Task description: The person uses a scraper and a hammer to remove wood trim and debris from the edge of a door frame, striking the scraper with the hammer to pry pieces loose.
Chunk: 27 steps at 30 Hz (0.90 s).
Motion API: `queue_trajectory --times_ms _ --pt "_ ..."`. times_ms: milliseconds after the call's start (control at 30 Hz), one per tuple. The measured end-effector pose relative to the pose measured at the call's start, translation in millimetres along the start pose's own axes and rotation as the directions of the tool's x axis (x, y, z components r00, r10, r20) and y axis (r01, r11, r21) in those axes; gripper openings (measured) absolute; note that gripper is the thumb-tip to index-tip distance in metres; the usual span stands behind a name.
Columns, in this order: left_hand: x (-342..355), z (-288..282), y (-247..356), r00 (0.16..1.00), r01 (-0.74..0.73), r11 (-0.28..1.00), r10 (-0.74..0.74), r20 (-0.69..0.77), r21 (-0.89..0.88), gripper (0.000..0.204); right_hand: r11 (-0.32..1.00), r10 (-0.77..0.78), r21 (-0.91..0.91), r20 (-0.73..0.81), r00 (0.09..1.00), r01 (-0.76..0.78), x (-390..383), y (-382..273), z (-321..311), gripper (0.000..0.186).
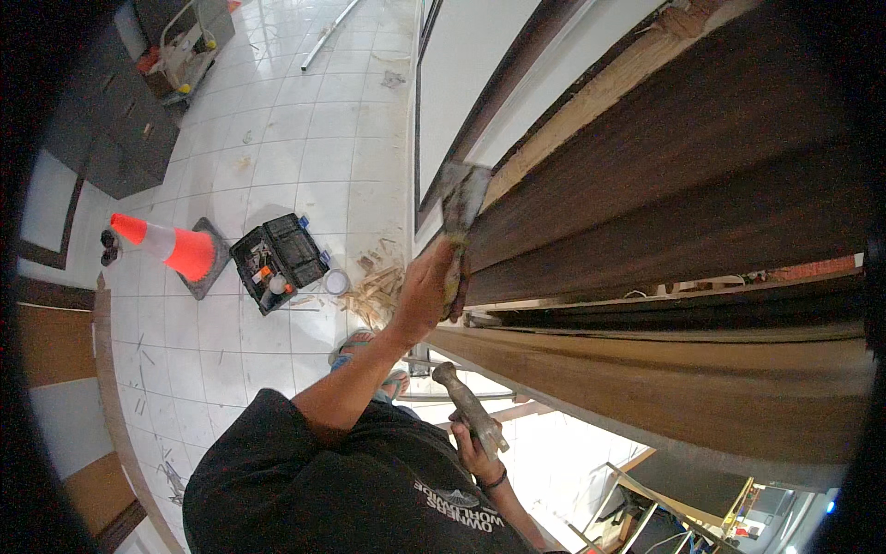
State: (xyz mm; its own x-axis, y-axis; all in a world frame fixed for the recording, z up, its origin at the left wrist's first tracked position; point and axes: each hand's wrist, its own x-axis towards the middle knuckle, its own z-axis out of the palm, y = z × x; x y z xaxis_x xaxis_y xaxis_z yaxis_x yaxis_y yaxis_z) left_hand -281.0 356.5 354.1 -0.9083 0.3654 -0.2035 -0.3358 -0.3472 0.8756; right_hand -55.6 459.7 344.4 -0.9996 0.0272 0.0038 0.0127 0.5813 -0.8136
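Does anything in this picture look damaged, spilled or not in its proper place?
Yes: pale wood chips lie scattered beside the open toolbox, looking untidy against the white tiled floor. The pale wood edge near the scraper also looks rough and uneven, perhaps chipped.

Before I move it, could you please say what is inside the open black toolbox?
The black toolbox holds an orange item, a whitish rounded item and other pieces too small to name; whatever lies beneath them is covered.
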Motion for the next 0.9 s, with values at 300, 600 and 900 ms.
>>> queue_trajectory --times_ms 300,600,900 --pt "0 13 -3 0.999 -0.03 1.0 0.029 -0.029 -0.007 0.048 0.999 0.003 -0.037 0.017 1.0 -0.002 -6 15 5 0.025" --pt "3 7 -8 0.997 0.044 0.995 -0.049 -0.054 -0.09 0.04 0.999 0.042 0.007 -0.005 0.999 -0.042 -1 10 5 0.022" --pt "-15 -42 -68 0.899 0.21 0.922 -0.313 -0.307 -0.327 0.04 0.99 0.142 0.004 0.009 0.99 -0.142 -2 8 3 0.022"
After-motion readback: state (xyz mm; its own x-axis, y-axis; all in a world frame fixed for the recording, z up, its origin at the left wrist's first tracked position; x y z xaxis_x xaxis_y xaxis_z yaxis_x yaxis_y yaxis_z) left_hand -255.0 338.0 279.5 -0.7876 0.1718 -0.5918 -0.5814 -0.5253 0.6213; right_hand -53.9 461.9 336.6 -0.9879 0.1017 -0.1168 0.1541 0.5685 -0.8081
